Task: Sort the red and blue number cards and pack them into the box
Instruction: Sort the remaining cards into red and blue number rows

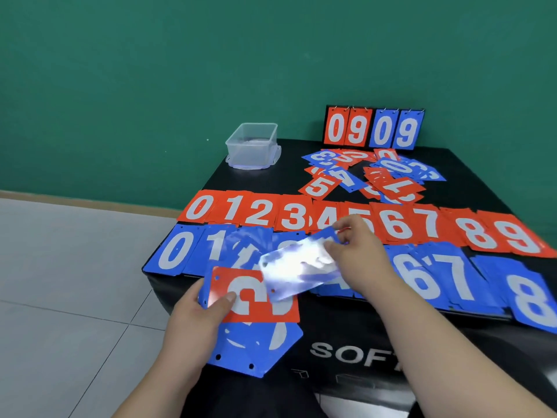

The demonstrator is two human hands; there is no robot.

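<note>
- Two rows of sorted piles are what the head view shows, so this is mid-sort: a far row of red plastic number cards (394,227) running 0 to 9 left to right, and a near row of blue plastic number cards (176,250) laid out the same way. Both sit on the black box-like tabletop (271,179).
- Left hand (193,321) grips a fanned bunch of mixed cards off the near left edge. Its thumb presses on the red card on top (256,300); I honestly can't tell if that digit is a 3 or a 5. Blue cards splay out beneath it.
- Right hand (358,254) pinches one blue card (298,267) by its far end and holds it over the middle of the blue row. Glare washes the face out, so the number is unreadable.
- My guess at the step: dealing that single card onto its matching blue pile. Next move needs reading the digit and lining the card up square on the right stack without knocking its neighbours, since the piles overlap a bit.
- The clear plastic storage box (251,146) sits at the far left corner, well apart from the hands, and no cards look to be in it yet.
- A loose jumble of red and blue cards (391,182) lies at the far right, unsorted, just in front of an upright flip scoreboard reading 09 09 (373,128). So packing looks a good way off.
</note>
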